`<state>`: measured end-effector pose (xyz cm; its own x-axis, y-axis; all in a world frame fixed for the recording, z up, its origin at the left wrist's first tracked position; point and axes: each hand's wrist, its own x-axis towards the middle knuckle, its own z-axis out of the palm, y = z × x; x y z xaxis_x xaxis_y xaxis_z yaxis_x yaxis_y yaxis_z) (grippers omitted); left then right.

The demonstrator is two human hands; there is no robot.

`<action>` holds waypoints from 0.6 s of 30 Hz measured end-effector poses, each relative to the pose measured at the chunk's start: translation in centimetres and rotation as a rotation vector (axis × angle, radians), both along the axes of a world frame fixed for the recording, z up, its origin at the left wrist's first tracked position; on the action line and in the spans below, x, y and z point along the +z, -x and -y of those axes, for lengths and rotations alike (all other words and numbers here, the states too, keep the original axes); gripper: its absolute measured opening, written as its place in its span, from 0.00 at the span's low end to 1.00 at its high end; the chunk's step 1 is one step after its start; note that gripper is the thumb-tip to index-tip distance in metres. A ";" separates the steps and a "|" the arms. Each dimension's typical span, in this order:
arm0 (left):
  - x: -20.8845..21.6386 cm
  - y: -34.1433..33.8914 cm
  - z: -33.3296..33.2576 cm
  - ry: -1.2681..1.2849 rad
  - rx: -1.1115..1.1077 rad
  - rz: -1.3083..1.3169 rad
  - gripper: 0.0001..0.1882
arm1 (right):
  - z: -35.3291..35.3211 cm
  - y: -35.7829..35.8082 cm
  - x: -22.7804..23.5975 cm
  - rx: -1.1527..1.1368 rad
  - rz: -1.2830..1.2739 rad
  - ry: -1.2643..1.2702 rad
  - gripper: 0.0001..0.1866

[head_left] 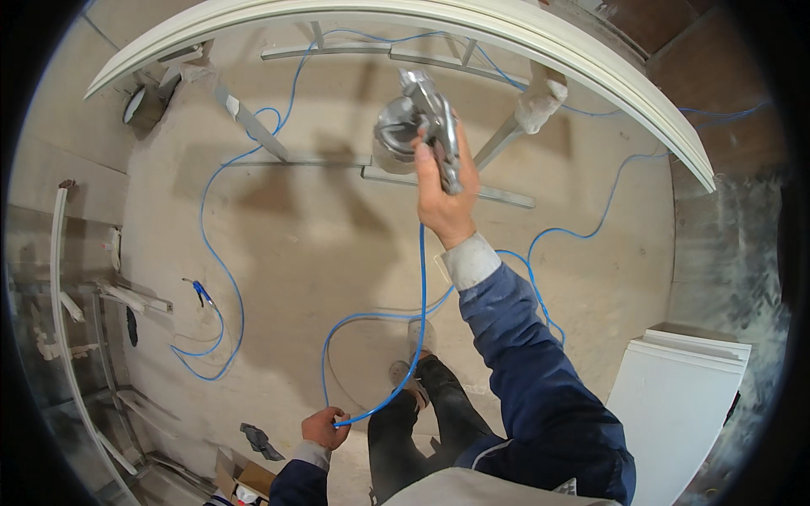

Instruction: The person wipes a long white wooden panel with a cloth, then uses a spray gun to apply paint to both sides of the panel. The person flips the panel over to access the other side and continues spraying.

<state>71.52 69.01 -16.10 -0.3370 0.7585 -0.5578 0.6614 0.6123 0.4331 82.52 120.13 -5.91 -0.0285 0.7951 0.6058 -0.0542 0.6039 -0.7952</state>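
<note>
My right hand (447, 207) is raised in front of me, its fingers wrapped round the handle of a silver paint spray gun (439, 126) with a cup (392, 152) on its left side. The gun is held below the long white board in the picture and apart from it. A blue air hose (422, 278) hangs beneath the gun; its upper end is hidden behind my right hand. Low at the left, my left hand (323, 427) is closed round the same hose, which bends up toward the gun and also loops over the floor.
Long white boards (506, 27) lie across a metal stand (261, 131). A blue-handled air blow gun (199, 291) lies on the floor at left, near a rack (59, 244). White panels (675, 413) are stacked at right. A cardboard box (256, 478) and dark rag-like item (259, 440) sit lower left.
</note>
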 end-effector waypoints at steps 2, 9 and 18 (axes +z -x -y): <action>1.0 0.2 -1.1 -0.026 -0.043 -0.017 0.13 | 0.1 -1.0 0.1 -0.103 0.003 0.021 0.30; 2.9 3.6 -2.6 -0.056 -0.119 0.022 0.14 | -0.4 -6.4 0.1 -0.534 -0.026 -0.019 0.35; 0.3 15.8 -2.8 -0.108 -0.265 0.095 0.13 | 0.5 -3.2 0.2 -0.719 0.138 -0.066 0.30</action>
<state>55.69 71.78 -15.78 -0.0698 0.8698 -0.4884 0.7456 0.3708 0.5537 85.76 119.66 -5.73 0.4070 0.6084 0.6814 0.4710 0.4993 -0.7272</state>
